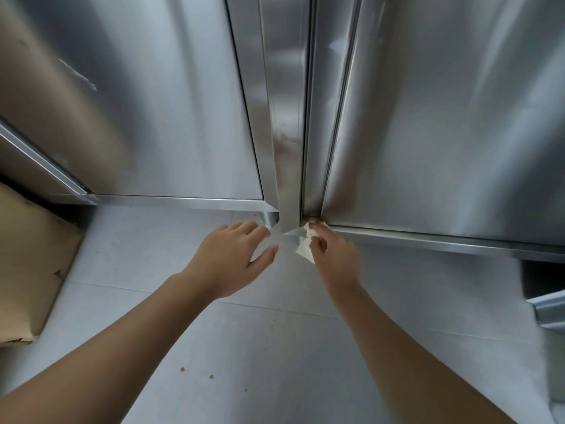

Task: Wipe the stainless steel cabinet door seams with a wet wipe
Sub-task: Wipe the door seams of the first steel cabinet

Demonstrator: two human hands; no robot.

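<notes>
Down at the foot of the cabinet, the right hand (pixel 333 255) pinches a crumpled white wipe (pixel 305 247) between thumb and curled fingers and presses its top end into the bottom corner of the right door (pixel 443 117), just where the seam (pixel 308 117) meets the door's lower edge. The left hand (pixel 229 258) is open, with fingers spread and loose, holding nothing. Its fingertips are near the foot of the centre post (pixel 287 117), and whether they touch the metal is hard to say. The wipe's long axis runs from that corner down towards the floor (pixel 244 332), its upper end at the seam and its lower tail hanging free below the fingers. The seam itself runs straight up the cabinet front, between the post and the right door, to the top of the view. The risks look like this: only a small bunched tip of the wipe meets the groove, so a stroke upward may ride over the seam instead of into it. The loose tail could also drag on the floor and pick up grit from the crumbs (pixel 183 369) there. A brownish smear (pixel 284 142) sits on the post above, and a soiled wipe might simply spread it. The left door (pixel 153 102) has its own edge seam, and that one looks untouched.
</notes>
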